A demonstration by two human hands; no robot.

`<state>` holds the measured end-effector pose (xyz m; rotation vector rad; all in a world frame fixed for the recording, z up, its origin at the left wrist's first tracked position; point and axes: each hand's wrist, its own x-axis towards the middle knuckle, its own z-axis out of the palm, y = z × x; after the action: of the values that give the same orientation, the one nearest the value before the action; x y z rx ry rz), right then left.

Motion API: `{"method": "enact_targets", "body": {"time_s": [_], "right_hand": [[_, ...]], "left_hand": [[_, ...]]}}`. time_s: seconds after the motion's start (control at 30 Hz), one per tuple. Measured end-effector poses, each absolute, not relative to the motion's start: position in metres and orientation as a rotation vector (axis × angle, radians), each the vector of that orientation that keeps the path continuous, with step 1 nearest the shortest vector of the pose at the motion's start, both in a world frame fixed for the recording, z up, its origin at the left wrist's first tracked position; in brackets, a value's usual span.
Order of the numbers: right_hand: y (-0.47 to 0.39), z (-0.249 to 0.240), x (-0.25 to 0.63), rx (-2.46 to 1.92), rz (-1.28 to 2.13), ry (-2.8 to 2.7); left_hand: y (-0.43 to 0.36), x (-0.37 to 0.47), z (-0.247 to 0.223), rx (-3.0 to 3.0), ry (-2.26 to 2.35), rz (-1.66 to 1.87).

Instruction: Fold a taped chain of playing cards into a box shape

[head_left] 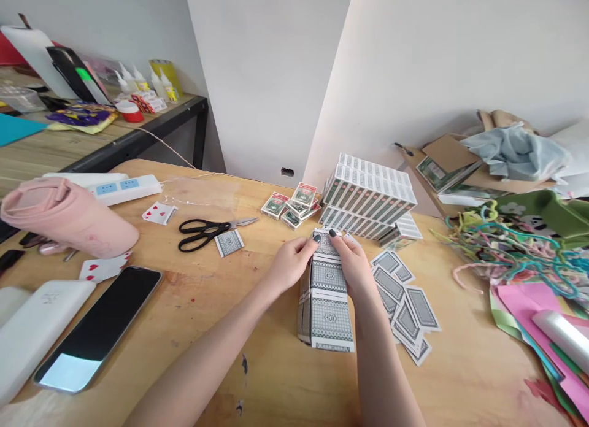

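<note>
A long box shape covered with grey patterned playing cards lies on the wooden table, pointing away from me. My left hand grips its far end from the left, thumb on top. From the right, my right hand holds the same far end, with a finger or thumb on its top face. Loose cards lie face down in a pile right of the box. Black-handled scissors and a single card are to the left. Small card packs sit beyond my hands, beside a large stack of card packs.
At the left are a pink tumbler, a phone, a white power bank and a power strip. Tangled yarn and coloured paper cover the right side. Glue bottles stand on a shelf.
</note>
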<state>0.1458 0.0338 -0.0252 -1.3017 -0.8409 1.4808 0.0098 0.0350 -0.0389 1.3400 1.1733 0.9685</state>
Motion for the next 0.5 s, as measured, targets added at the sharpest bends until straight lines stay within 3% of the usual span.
{"method": "enact_targets", "body": {"time_s": [0.17,0.33,0.5], "right_hand": [[0.037,-0.031,0.148,-1.379,1.418,-0.892],[0.036,-0.025,0.150,-1.280,1.579,-0.799],[0.026,-0.007,0.155,-1.142,1.720,-0.920]], "left_hand": [[0.036,0.017,-0.040,1.330,1.176,1.003],[0.035,0.016,-0.046,1.331,1.176,1.047],[0.029,-0.001,-0.037,1.468,1.140,1.346]]}}
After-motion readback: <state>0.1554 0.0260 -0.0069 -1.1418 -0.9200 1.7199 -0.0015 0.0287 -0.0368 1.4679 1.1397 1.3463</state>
